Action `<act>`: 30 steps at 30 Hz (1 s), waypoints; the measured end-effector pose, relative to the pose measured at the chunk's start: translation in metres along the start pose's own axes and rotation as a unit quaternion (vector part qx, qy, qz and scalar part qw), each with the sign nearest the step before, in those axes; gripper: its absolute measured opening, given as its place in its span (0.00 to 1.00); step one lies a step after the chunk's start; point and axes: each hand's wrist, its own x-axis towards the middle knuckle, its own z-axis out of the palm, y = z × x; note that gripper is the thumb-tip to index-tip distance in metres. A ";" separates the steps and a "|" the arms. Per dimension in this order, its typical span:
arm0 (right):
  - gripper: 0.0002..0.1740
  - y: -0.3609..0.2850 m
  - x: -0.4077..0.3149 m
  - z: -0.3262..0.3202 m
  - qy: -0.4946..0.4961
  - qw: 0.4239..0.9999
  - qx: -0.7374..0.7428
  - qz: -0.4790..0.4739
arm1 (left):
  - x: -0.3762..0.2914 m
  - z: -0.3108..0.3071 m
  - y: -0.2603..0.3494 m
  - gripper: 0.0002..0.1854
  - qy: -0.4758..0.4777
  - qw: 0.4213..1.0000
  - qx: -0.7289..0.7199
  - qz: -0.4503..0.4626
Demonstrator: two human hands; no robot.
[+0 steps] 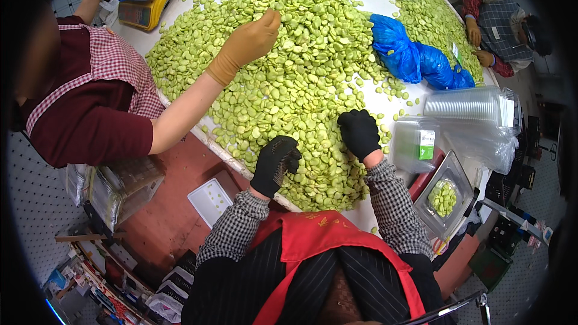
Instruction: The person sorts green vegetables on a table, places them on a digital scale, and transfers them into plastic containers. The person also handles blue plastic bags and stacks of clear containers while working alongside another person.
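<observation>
A large heap of shelled green broad beans (pixel 311 99) covers the white table (pixel 408 106) before me. My left hand (pixel 276 162), in a black glove, is at the near left side of the heap with its fingers curled inward. Whether a bean sits between those fingertips is hidden. My right hand (pixel 360 133), gloved in black too, rests against the right side of the heap. Its fingers are bent and their tips are out of sight, so I cannot tell what it holds. Loose beans lie around both hands.
Right of me are a clear plastic tub (pixel 413 144), stacked clear trays (pixel 465 104) and a scale (pixel 445 196) bearing beans. A co-worker's gloved hand (pixel 250 38) reaches over the heap from the left. Beyond lie blue plastic bags (pixel 397 49); another person (pixel 501 27) works at far right.
</observation>
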 end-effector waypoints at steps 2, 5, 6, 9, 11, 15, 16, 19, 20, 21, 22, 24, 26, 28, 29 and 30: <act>0.04 0.003 -0.003 -0.001 0.003 1.000 -0.006 0.012 | -0.001 -0.005 -0.002 0.16 -0.002 1.000 -0.006 0.002; 0.05 -0.001 -0.004 -0.002 0.026 1.000 -0.002 -0.003 | -0.003 -0.010 -0.005 0.15 0.012 1.000 -0.010 -0.005; 0.06 -0.006 -0.003 0.000 0.035 0.999 -0.010 0.014 | -0.003 -0.011 -0.006 0.15 0.014 1.000 -0.016 -0.005; 0.07 -0.023 0.004 0.003 0.095 0.986 0.130 -0.031 | -0.004 -0.014 -0.009 0.15 0.010 1.000 -0.029 -0.002; 0.07 -0.035 0.009 0.006 0.051 0.987 0.140 -0.059 | -0.005 -0.016 -0.011 0.15 0.012 1.000 -0.024 0.003; 0.08 -0.058 0.022 0.017 0.070 0.978 0.185 -0.069 | -0.006 -0.018 -0.013 0.14 0.019 0.999 -0.026 0.005; 0.08 -0.062 0.026 0.019 0.069 0.979 0.180 -0.073 | -0.007 -0.018 -0.013 0.15 0.023 0.999 -0.022 0.004; 0.11 -0.073 0.030 0.025 0.031 0.985 0.153 -0.068 | -0.008 -0.020 -0.013 0.15 0.036 0.999 -0.017 -0.002; 0.12 -0.075 0.031 0.026 0.012 0.988 0.141 -0.064 | -0.009 -0.020 -0.012 0.15 0.034 0.999 -0.015 0.003; 0.13 -0.078 0.032 0.027 -0.005 0.989 0.133 -0.059 | -0.009 -0.021 -0.012 0.15 0.031 0.999 -0.014 0.008; 0.13 -0.080 0.033 0.028 -0.013 0.991 0.122 -0.057 | -0.009 -0.021 -0.012 0.15 0.034 0.999 -0.014 0.006; 0.12 -0.081 0.035 0.029 -0.010 0.992 0.114 -0.054 | -0.009 -0.022 -0.011 0.15 0.038 0.999 -0.016 0.001; 0.10 -0.081 0.035 0.029 0.011 0.990 0.128 -0.060 | -0.009 -0.021 -0.011 0.15 0.036 0.999 -0.024 -0.001; 0.09 -0.079 0.034 0.027 0.054 0.982 0.165 -0.074 | -0.009 -0.021 -0.009 0.15 0.038 0.999 -0.029 -0.007; 0.09 -0.078 0.033 0.027 0.049 0.978 0.190 -0.066 | -0.009 -0.020 -0.007 0.15 0.042 0.999 -0.030 -0.012; 0.10 -0.078 0.030 0.026 0.048 0.973 0.217 -0.055 | -0.009 -0.019 -0.006 0.15 0.045 0.998 -0.032 -0.017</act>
